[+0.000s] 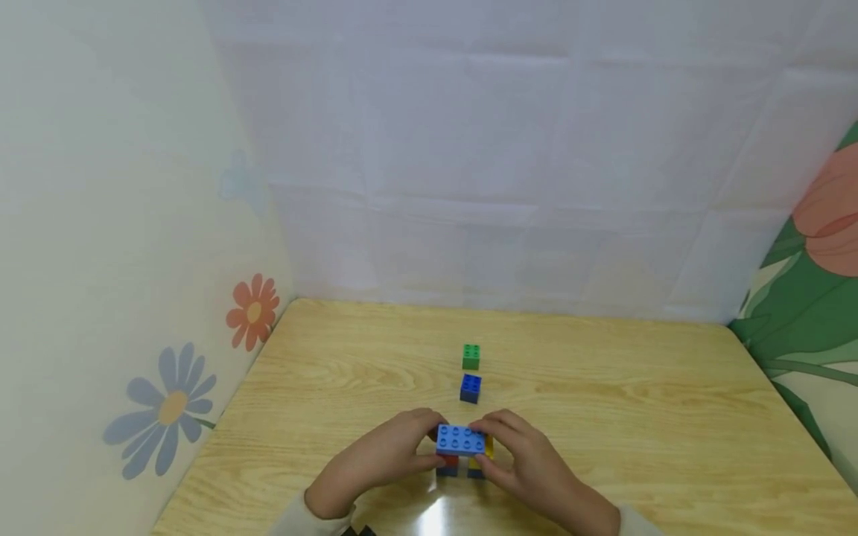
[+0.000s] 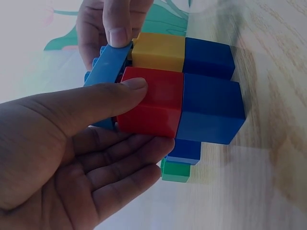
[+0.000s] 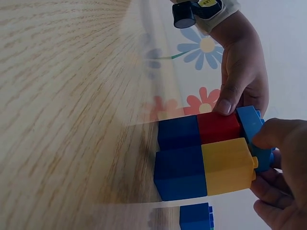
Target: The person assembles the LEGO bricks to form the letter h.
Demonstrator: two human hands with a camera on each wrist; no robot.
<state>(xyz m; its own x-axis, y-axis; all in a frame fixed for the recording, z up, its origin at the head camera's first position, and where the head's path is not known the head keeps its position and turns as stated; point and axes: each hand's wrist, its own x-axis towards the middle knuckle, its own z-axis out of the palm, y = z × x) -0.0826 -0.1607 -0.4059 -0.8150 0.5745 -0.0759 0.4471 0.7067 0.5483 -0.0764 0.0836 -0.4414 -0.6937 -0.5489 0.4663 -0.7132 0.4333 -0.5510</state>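
Note:
My left hand (image 1: pixel 395 452) grips the red brick (image 2: pixel 156 108), its thumb on the near face and its fingers behind. That brick sits on a dark blue brick (image 2: pixel 212 109). Beside it, a yellow brick (image 3: pixel 228 165) stands on another dark blue brick (image 3: pixel 180 173). A long light blue brick (image 1: pixel 460 441) with two rows of studs spans both stacks. My right hand (image 1: pixel 536 465) pinches its right end between thumb and fingers. On the yellow side some studs (image 3: pixel 255 162) show beside the long brick's edge.
Beyond the hands, a blue brick (image 1: pixel 471 388) and a green brick (image 1: pixel 471 356) stand in line on the wooden table (image 1: pixel 348 357). A white cloth backdrop (image 1: pixel 469 186) rises at the far edge, with flower-patterned panels on both sides.

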